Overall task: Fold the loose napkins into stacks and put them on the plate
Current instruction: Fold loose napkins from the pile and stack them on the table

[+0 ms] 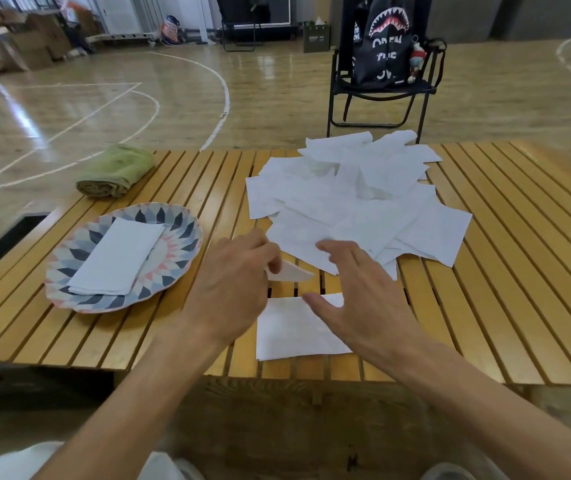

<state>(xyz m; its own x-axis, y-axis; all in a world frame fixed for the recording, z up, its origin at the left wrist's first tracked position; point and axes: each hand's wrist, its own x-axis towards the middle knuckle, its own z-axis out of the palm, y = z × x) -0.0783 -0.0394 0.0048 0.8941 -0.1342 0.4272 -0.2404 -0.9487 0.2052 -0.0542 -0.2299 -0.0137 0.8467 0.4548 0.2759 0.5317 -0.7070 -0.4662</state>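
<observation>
Just left hand (239, 282) pinching napkin (291, 271), table edge (69, 363)

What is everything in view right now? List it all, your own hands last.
slatted wooden table: one, honey-yellow, fills the foreground
patterned round plate: one, blue, grey and pink, table's left
folded white napkin stack: one, on the plate
loose white paper napkins: a heap, uncounted, table's far middle
flat white napkin: one, near edge, below the hands
rolled green towel: one, far left corner
black folding chair: one, beyond the table, carrying a black printed bag
left hand: fingers pinching a napkin corner
right hand: open, above the flat napkin
</observation>
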